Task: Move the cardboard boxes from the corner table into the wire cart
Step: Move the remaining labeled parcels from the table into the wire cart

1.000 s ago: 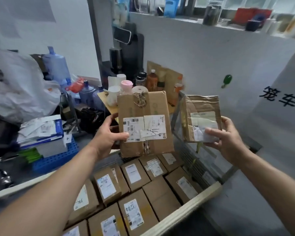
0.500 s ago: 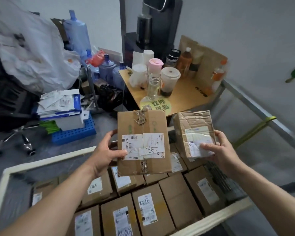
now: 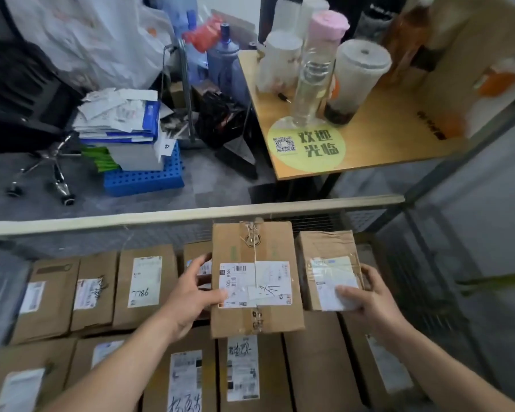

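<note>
Your left hand [image 3: 191, 295] gripped the left edge of the large flat brown cardboard box tied with string [image 3: 256, 281], thumb pressed on its white label. Your right hand [image 3: 369, 298] clasped the smaller, crumpled, tape-wrapped brown cardboard box [image 3: 324, 248] by its near right corner, thumb on its label.

Both boxes lay label-up, just beside each other, inside the wire cart with the pale rail [image 3: 191, 214]. Each box's long axis ran away from you toward that far rail. The large box's knotted end pointed to the rail, and the smaller box was tilted slightly. You held them low over the packed layer; whether they touched it could not be told.

The cart held brown cardboard parcels [image 3: 144, 285] lying flat with labels up, side by side in a far row and a near row.

Beyond the rail stood the wooden corner bench [image 3: 384, 144]. It carried a clear plastic bottle [image 3: 311, 87], a lidded cup with a dark drink [image 3: 354, 81], a pink-capped cup [image 3: 329, 25] and a round yellow-green sticker [image 3: 306, 147]. On the floor to its left sat a blue perforated crate [image 3: 143, 178] with papers piled on it.
</note>
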`<act>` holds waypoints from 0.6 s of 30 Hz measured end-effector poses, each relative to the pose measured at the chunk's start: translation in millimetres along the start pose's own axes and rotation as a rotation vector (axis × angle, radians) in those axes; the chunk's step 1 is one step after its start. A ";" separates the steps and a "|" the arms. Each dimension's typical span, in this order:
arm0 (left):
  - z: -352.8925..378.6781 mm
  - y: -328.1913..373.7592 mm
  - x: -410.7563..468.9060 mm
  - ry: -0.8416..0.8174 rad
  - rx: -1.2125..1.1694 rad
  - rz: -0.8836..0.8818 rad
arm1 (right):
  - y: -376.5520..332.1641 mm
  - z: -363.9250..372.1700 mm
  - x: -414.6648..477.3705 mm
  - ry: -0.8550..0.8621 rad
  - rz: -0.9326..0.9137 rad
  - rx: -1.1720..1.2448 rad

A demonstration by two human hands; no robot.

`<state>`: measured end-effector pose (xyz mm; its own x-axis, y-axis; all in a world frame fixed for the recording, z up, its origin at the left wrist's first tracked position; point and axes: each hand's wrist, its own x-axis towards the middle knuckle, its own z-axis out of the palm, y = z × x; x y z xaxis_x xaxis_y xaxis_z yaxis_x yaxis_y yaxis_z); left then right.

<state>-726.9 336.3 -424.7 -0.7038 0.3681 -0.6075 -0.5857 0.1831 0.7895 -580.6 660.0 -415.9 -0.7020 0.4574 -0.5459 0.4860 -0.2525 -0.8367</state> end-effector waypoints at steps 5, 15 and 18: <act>13.4 -46.1 57.5 0.081 0.041 -0.037 | 42.1 -4.1 67.8 0.021 0.057 -0.032; 34.7 -73.5 127.0 0.124 0.083 -0.050 | 91.3 -4.3 154.4 0.033 0.132 -0.055; 33.3 -68.0 130.6 0.149 0.137 -0.046 | 100.2 2.0 165.0 0.034 0.143 -0.062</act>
<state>-765.6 402.4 -554.9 -0.7352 0.2193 -0.6414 -0.5656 0.3231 0.7587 -648.7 708.5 -589.9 -0.6055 0.4493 -0.6568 0.6120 -0.2647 -0.7453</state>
